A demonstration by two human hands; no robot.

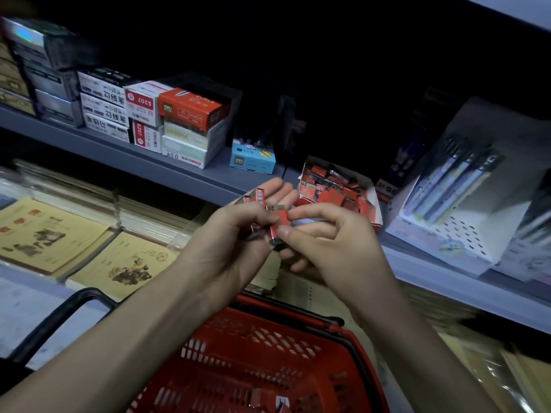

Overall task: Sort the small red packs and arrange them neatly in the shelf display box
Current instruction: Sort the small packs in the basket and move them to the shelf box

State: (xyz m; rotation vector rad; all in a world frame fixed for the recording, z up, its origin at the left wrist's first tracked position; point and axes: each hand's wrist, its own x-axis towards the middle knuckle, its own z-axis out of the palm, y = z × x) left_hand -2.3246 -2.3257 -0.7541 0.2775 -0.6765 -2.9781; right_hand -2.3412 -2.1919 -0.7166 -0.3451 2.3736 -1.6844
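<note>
Red plastic mesh basket [268,347] cut off at bottom edge; small red packs [261,196] half hidden inside left hand [232,242], count unclear.

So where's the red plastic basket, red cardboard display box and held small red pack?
Red plastic basket [262,338]: head view, perforated wall.
Red cardboard display box [309,191]: head view, front wall.
Small red pack [278,221]: head view, middle.

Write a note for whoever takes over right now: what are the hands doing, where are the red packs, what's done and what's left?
Left hand grips a handful of red packs, fanned out.
Right hand pinches a single red pack beside that handful.
Display box sits on the shelf just behind the hands; the loose packs inside lie jumbled.
Done: nothing lined up yet.
Left: sort the held packs, then arrange every pack neatly in the box.
</note>
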